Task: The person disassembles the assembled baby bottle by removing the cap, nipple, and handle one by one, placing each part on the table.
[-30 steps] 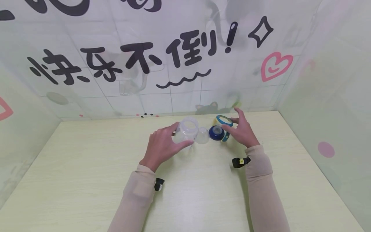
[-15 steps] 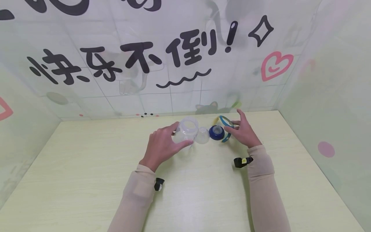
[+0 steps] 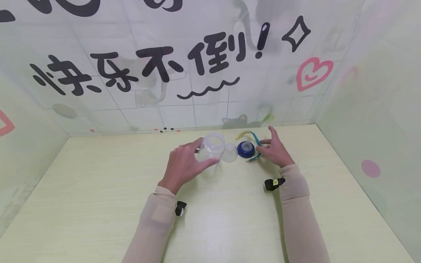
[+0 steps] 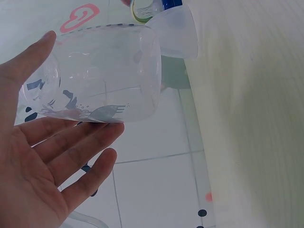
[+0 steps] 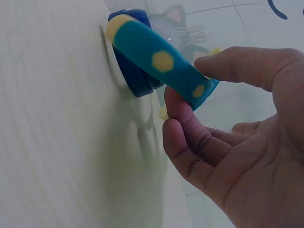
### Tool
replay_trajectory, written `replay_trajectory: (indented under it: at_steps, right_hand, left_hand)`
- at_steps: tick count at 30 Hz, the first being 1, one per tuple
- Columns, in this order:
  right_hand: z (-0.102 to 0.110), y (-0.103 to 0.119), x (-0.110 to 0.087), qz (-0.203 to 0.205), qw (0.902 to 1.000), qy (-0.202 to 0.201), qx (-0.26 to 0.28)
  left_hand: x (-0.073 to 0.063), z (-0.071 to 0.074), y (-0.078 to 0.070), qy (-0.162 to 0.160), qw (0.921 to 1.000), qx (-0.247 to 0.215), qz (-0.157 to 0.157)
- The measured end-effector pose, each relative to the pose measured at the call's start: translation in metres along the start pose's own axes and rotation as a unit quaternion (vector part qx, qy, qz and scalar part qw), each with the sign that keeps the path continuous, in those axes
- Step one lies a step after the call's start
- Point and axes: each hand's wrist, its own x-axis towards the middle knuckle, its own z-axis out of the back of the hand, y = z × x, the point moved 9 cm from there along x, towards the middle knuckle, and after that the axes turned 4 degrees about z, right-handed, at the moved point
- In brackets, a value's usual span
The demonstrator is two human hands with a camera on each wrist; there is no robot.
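Note:
My left hand grips a clear baby bottle, thumb on one side and fingertips on the other. Its wide mouth faces up and it has no top on. Close against the bottle's right side is a translucent dome cap. Right of the cap sits a dark blue collar with a clear teat pointing up. My right hand pinches a curved bottle handle, blue-green with yellow spots, between thumb and fingers. In the head view the handle arcs around the collar's far and right sides; whether they touch, I cannot tell.
The pale wooden tabletop stretches to both sides and toward me. A printed wall rises directly behind the bottle parts, with another wall panel along the right edge.
The handle has turned in my right hand, from an upward-facing ring to a thinner, opened arc around the collar. My right hand shifted slightly; the left hand and bottle stayed put.

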Motion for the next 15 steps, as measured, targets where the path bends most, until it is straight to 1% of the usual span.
replay_trajectory:
  at_steps: [7, 15]
  right_hand:
    - [-0.0026, -0.0003, 0.0002, -0.006, 0.9995, 0.005, -0.029]
    - [0.0022, 0.0089, -0.0030, -0.021, 0.9943, 0.005, -0.104]
  left_hand:
    - [0.0000, -0.0005, 0.0003, 0.004, 1.0000, -0.002, 0.005]
    - [-0.0001, -0.0016, 0.0008, 0.006, 0.9999, -0.004, 0.009]
